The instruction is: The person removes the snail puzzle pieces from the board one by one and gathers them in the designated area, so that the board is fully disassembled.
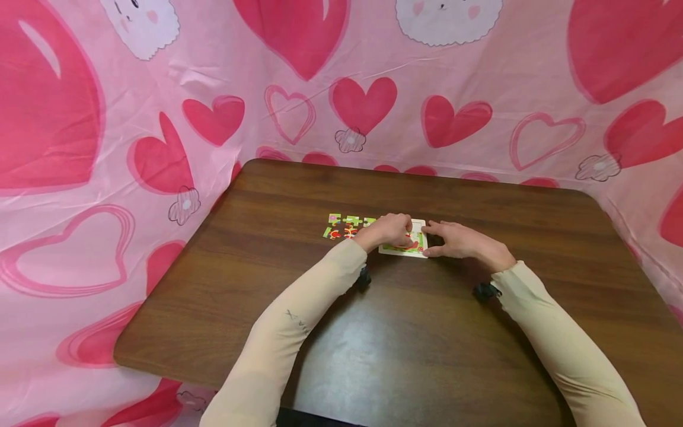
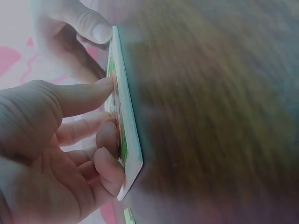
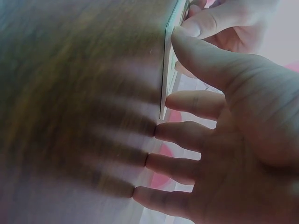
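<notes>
A jigsaw puzzle board (image 1: 418, 225) with a white frame lies flat on the table, its picture red and green. My left hand (image 1: 391, 229) is over its left part. In the left wrist view the left thumb (image 2: 88, 97) and fingertips touch the board's face, with a gap between thumb and index finger; no piece shows pinched there. My right hand (image 1: 459, 240) is at the right edge, fingers spread and fairly straight. In the right wrist view its thumb (image 3: 201, 53) and index finger touch the frame, while the other fingertips rest on the tabletop.
Several loose puzzle pieces (image 1: 335, 219) in green, red and yellow lie left of the board, partly hidden by the left hand. The brown wooden table (image 1: 240, 255) has rounded corners. Pink cloth (image 1: 315, 53) with hearts hangs behind and beside it.
</notes>
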A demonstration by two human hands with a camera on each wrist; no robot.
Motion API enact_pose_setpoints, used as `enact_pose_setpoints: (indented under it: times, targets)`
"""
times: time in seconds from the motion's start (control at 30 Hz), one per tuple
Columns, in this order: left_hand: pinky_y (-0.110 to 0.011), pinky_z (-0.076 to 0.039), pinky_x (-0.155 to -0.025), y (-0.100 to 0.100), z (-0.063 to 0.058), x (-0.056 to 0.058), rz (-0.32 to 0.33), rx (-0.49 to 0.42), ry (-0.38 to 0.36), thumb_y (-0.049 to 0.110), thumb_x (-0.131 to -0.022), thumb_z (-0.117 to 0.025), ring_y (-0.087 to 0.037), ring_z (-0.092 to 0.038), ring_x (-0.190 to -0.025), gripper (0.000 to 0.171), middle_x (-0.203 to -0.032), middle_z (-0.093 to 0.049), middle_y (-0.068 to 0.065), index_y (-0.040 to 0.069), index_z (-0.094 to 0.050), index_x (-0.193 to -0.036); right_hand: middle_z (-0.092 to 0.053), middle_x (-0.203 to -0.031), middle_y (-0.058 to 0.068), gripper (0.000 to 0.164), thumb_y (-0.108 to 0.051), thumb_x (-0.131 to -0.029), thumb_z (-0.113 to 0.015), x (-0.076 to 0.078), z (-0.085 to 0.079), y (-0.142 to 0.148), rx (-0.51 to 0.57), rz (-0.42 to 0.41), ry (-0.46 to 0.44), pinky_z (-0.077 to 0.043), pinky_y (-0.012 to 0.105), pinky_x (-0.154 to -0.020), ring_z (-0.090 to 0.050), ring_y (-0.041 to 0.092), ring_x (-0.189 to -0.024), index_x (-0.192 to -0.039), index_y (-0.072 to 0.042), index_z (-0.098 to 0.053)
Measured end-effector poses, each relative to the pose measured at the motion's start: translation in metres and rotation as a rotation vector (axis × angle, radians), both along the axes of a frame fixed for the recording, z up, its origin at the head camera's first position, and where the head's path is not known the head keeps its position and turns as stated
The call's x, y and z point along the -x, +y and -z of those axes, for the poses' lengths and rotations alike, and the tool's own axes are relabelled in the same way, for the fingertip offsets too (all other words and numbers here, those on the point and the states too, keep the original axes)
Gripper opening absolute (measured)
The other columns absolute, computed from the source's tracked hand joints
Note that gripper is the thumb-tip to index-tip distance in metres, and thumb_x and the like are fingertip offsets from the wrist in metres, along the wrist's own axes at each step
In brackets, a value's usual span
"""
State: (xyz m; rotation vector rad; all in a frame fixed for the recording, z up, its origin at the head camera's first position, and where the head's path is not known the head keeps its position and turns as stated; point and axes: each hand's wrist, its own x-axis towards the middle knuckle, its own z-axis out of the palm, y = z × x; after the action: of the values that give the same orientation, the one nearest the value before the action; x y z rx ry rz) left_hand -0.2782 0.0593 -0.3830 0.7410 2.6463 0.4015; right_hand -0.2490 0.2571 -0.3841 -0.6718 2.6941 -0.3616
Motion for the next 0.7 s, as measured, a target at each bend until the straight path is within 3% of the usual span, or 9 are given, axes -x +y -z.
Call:
enact_pose_setpoints:
  times: [0.33, 0.7]
  targets:
    - [-0.029, -0.046, -0.071, 0.0037, 0.0022, 0.0011, -0.001, 0.002, 0.006, 0.037, -0.091, -0.068, -0.017, -0.057, -0.087, 0.033, -0.103, -0.062, 0.000, 0.015, -0.052, -0.110, -0.032, -0.151, 0.033, 0.071, -0.040, -0.090, -0.069, 0.0013, 0.0032, 0.0014, 0.015, -0.049, 0.038, -0.029, 0.063, -0.111, -0.032, 0.055, -0.138, -0.144, 0.000, -0.045]
    - [-0.031, -0.049, -0.081, 0.0051, 0.0006, -0.0035, 0.033, -0.025, 0.060, 0.031, -0.090, -0.069, -0.017, -0.057, -0.092, 0.038, -0.102, -0.059, -0.003, 0.010, -0.048, -0.115, -0.031, -0.152, 0.032, 0.074, -0.045, -0.089, -0.068, 0.0027, 0.0028, 0.0008, -0.007, -0.020, 0.008, -0.027, 0.064, -0.111, -0.029, 0.056, -0.138, -0.145, -0.002, -0.045]
